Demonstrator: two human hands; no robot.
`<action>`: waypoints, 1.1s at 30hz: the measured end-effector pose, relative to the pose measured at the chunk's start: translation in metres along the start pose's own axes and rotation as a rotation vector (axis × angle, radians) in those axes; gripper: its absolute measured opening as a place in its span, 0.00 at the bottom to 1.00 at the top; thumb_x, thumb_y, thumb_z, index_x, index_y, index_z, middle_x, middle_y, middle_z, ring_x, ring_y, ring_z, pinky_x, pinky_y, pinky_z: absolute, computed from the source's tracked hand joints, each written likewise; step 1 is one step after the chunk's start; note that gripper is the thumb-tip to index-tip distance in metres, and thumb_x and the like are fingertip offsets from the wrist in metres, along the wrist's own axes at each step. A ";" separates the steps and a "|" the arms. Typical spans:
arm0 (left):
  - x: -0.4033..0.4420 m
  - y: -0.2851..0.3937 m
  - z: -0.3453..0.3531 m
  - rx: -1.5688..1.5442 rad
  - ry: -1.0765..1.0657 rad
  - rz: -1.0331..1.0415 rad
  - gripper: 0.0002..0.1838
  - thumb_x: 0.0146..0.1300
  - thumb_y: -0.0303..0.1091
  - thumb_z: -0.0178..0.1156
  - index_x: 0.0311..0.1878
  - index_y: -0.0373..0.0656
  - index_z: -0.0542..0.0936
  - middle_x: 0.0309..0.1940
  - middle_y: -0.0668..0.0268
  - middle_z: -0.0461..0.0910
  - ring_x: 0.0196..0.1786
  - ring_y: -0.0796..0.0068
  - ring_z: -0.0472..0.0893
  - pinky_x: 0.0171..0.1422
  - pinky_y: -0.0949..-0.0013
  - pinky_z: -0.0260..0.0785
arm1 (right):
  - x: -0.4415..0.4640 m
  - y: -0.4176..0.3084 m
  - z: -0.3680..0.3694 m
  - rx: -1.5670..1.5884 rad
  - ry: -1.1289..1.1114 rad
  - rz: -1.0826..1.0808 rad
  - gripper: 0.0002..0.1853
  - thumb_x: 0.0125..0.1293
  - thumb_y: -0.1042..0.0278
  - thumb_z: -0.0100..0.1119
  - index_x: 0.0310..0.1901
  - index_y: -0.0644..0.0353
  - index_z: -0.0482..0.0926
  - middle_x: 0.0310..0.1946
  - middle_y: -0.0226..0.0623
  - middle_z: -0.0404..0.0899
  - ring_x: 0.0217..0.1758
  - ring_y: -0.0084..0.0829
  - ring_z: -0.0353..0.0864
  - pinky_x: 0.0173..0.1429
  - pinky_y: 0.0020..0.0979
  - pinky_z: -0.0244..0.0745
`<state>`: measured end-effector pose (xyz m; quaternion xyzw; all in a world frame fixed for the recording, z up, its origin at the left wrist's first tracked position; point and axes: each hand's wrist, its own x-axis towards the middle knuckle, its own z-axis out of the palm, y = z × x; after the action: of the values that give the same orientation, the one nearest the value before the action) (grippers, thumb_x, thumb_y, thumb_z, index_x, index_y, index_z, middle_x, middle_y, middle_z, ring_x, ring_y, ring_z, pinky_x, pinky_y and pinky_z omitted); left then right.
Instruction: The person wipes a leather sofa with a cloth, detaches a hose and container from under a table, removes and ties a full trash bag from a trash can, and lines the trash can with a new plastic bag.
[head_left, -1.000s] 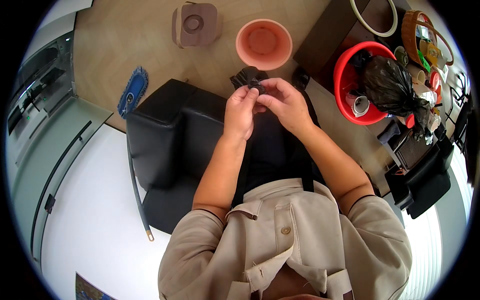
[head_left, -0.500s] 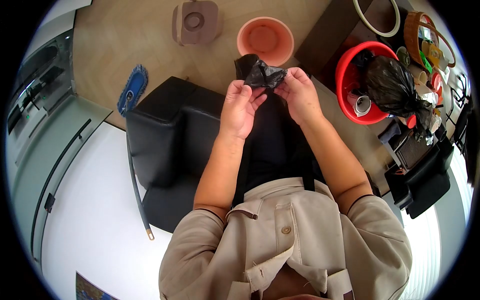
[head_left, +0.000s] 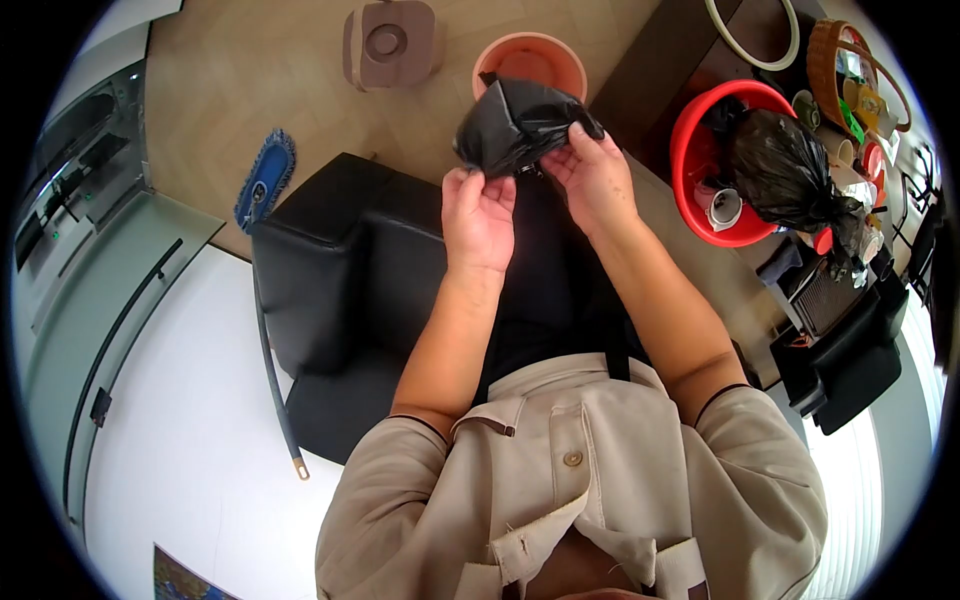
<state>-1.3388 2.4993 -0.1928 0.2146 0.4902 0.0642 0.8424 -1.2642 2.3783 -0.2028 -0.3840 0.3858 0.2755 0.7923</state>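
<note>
Between my two hands a black plastic bag (head_left: 515, 122) is held up, its mouth spread out and puffed. My left hand (head_left: 478, 215) pinches the bag's lower left edge between thumb and fingers. At the right edge my right hand (head_left: 592, 178) grips the film, thumb on top. Just beyond the bag stands a pinkish-orange bucket (head_left: 545, 62) on the floor, its near part hidden behind the black film.
A lidded brown bin (head_left: 400, 45) and a blue mop head (head_left: 267, 172) are on the floor. A black armchair (head_left: 340, 260) sits at left. To the right, a red basin (head_left: 690, 180) holds a full, tied black bag (head_left: 780, 165), near a wicker basket (head_left: 825, 50).
The black bag has gone from a small crumpled bunch to a wider, puffed shape covering more of the bucket. My left hand has shifted slightly down.
</note>
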 end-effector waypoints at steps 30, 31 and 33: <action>0.012 -0.006 0.014 1.304 -0.256 0.477 0.05 0.59 0.27 0.60 0.35 0.37 0.78 0.27 0.66 0.78 0.29 0.77 0.75 0.36 0.74 0.68 | 0.010 -0.013 0.005 -0.474 0.097 -0.250 0.13 0.61 0.64 0.61 0.35 0.65 0.71 0.27 0.33 0.73 0.28 0.21 0.73 0.29 0.25 0.73; 0.012 -0.006 0.013 1.181 -0.230 0.395 0.05 0.60 0.27 0.60 0.35 0.36 0.77 0.27 0.70 0.78 0.29 0.82 0.74 0.35 0.76 0.67 | 0.009 -0.009 0.003 -0.474 0.100 -0.253 0.13 0.61 0.64 0.61 0.35 0.65 0.71 0.27 0.33 0.73 0.28 0.21 0.73 0.29 0.25 0.73; 0.012 -0.007 0.017 1.059 -0.203 0.311 0.05 0.60 0.26 0.60 0.36 0.35 0.77 0.29 0.72 0.77 0.30 0.85 0.73 0.37 0.79 0.67 | 0.005 -0.002 0.002 -0.502 0.043 -0.419 0.14 0.59 0.66 0.63 0.40 0.65 0.71 0.29 0.33 0.73 0.30 0.22 0.72 0.35 0.25 0.72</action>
<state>-1.3191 2.4922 -0.1984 0.6831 0.3346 -0.0881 0.6431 -1.2592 2.3798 -0.2052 -0.6440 0.2351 0.1849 0.7041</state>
